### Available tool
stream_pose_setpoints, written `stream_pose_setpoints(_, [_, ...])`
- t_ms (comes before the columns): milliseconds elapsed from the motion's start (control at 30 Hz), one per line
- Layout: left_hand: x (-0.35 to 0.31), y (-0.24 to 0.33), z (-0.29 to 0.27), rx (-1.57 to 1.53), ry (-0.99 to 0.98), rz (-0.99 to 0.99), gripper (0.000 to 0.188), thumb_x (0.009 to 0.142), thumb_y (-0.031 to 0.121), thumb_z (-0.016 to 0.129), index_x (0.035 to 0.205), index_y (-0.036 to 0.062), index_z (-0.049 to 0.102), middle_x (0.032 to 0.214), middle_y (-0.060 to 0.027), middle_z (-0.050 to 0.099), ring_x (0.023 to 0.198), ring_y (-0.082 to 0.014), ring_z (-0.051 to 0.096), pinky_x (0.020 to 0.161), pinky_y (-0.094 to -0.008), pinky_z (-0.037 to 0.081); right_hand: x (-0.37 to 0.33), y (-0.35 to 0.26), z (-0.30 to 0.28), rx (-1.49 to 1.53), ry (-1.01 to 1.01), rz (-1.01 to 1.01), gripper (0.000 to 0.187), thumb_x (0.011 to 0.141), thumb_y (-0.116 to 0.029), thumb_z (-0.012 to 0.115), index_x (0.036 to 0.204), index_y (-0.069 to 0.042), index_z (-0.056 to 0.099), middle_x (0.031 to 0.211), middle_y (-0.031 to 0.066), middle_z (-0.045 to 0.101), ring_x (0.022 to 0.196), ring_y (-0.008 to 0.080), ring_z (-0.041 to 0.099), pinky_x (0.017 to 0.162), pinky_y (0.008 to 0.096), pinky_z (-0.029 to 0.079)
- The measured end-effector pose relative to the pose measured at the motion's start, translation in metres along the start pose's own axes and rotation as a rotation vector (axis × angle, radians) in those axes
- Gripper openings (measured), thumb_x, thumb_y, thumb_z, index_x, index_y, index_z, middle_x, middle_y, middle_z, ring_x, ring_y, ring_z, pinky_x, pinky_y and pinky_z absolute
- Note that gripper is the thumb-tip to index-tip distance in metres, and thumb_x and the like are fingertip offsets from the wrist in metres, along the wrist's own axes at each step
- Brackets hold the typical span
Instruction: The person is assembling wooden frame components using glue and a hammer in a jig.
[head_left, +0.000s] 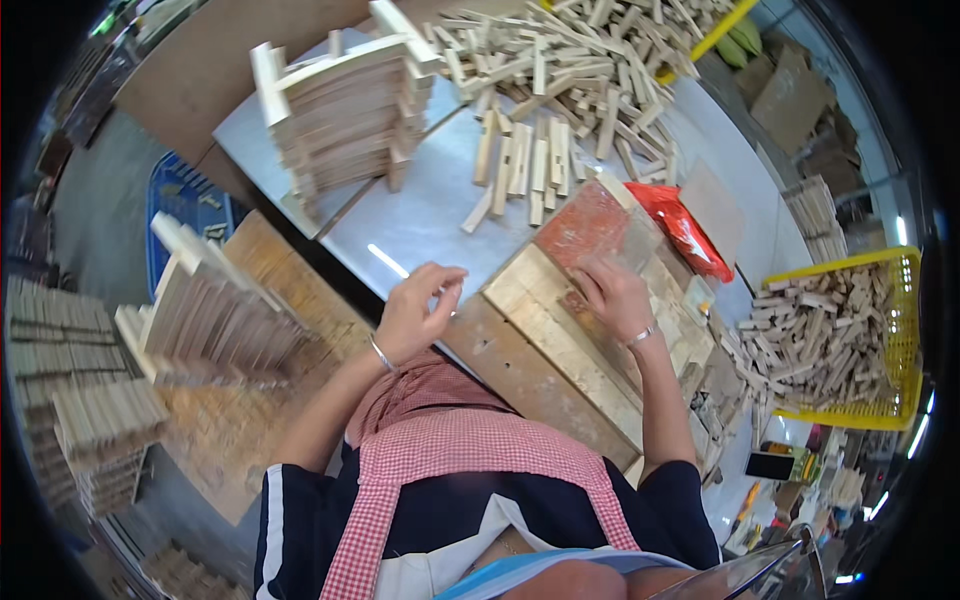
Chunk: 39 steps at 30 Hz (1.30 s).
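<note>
My left hand (420,308) hovers by the table's near edge, its fingers loosely curled and the thumb apart, with nothing seen in it. My right hand (614,298) is over a layered wooden work board (530,295). Its fingers are bent together at the board; whatever they may pinch is hidden. Just beyond this hand is a worn red patch (580,228) on the board. A red shiny packet (682,225) lies to its right. Short wooden sticks (540,165) lie loose on the tabletop ahead of both hands.
A tall stack of wooden frames (340,120) stands at the far left of the table (385,225). Another stack (225,320) rests on a brown board at left. A stick heap (590,60) covers the back. The yellow basket (905,340) at right holds wood pieces.
</note>
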<state>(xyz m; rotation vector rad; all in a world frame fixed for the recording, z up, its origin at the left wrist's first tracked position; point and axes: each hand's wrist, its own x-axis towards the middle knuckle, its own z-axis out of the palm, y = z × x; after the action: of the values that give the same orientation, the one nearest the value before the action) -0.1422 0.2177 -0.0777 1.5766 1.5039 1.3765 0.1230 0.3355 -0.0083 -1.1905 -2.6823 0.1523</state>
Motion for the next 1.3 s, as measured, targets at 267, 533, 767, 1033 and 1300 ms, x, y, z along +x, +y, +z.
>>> stream_pose_setpoints(267, [0.111, -0.015, 0.060, 0.701, 0.049, 0.147, 0.034, 0.079, 0.013, 0.068, 0.108, 0.0014, 0.056, 0.096, -0.0152, 0.053, 0.088, -0.0339, 0.055, 0.077, -0.0400, 0.048, 0.128, 0.057, 0.043, 0.225, 0.009, -0.126, 0.028, 0.082, -0.010, 0.062, 0.110, -0.015, 0.064, 0.101, 0.0094, 0.062, 0.090, 0.0279, 0.060, 0.073, 0.0381, 0.050])
stream_pose_setpoints(533, [0.102, -0.045, 0.023, 0.601, -0.100, -0.195, 0.035, 0.080, 0.015, 0.067, 0.111, 0.0010, 0.057, 0.089, -0.0141, 0.057, 0.081, -0.0301, 0.058, 0.073, -0.0384, 0.049, 0.222, 0.057, 0.116, -0.080, 0.029, -0.359, 0.043, 0.074, -0.011, 0.068, 0.115, -0.023, 0.063, 0.124, 0.0055, 0.057, 0.108, 0.0271, 0.053, 0.090, 0.0375, 0.045])
stream_pose_setpoints(767, [0.070, -0.034, 0.001, -0.499, -0.053, -0.846, 0.032, 0.097, 0.020, 0.053, 0.120, -0.0014, 0.056, 0.099, -0.0086, 0.067, 0.083, -0.0130, 0.063, 0.070, -0.0264, 0.052, 0.213, 0.061, 0.079, 0.207, 0.378, -0.319, 0.030, 0.082, -0.020, 0.069, 0.109, -0.008, 0.061, 0.093, 0.0071, 0.066, 0.085, 0.0241, 0.060, 0.077, 0.0356, 0.047])
stream_pose_setpoints(1033, [0.053, -0.015, 0.009, -0.515, -0.083, -0.737, 0.032, 0.096, 0.018, 0.053, 0.122, -0.0014, 0.055, 0.100, -0.0089, 0.066, 0.084, -0.0137, 0.063, 0.073, -0.0262, 0.051, 0.121, 0.103, 0.033, 1.397, 0.244, 0.265, 0.061, 0.085, -0.012, 0.070, 0.136, -0.006, 0.037, 0.096, 0.0062, 0.066, 0.079, 0.0134, 0.065, 0.059, 0.0238, 0.052])
stream_pose_setpoints(1300, [0.060, 0.003, 0.050, -0.075, -0.132, -0.361, 0.027, 0.090, 0.009, 0.060, 0.116, 0.0020, 0.060, 0.101, -0.0048, 0.062, 0.086, -0.0139, 0.059, 0.074, -0.0263, 0.047, 0.044, 0.140, 0.027, 1.645, 0.504, 0.512, 0.060, 0.084, 0.004, 0.064, 0.136, -0.005, 0.035, 0.107, 0.0154, 0.062, 0.089, 0.0222, 0.065, 0.069, 0.0328, 0.063])
